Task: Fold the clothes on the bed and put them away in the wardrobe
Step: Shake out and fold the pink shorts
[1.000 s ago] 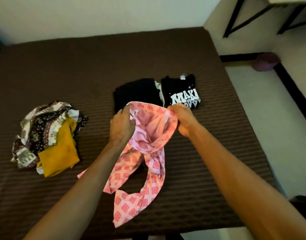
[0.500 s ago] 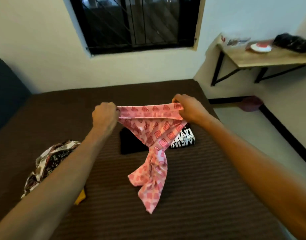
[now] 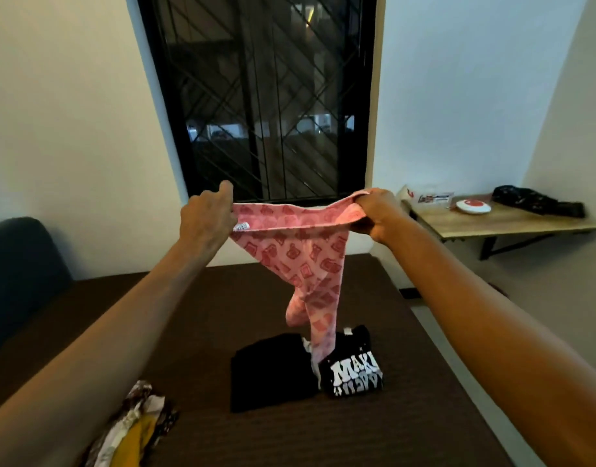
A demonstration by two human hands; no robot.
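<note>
I hold pink patterned trousers (image 3: 303, 261) up in the air by the waistband, stretched between both hands. My left hand (image 3: 207, 220) grips the left end and my right hand (image 3: 374, 210) grips the right end. The legs hang down twisted together over the brown bed (image 3: 407, 416). Below them lie a folded black garment (image 3: 273, 375) and a folded black T-shirt with white lettering (image 3: 353, 369), side by side. An unfolded pile of patterned and yellow clothes (image 3: 135, 429) sits at the bed's near left.
A barred dark window (image 3: 266, 96) is straight ahead. A wooden wall shelf (image 3: 512, 224) at the right carries a red and white dish and a black bag. A dark blue headboard or chair (image 3: 17, 274) stands at the left. Floor runs along the bed's right side.
Both hands have lifted the pink trousers from just above the bed to high in front of the window and pulled the waistband taut. My view has tilted upward.
</note>
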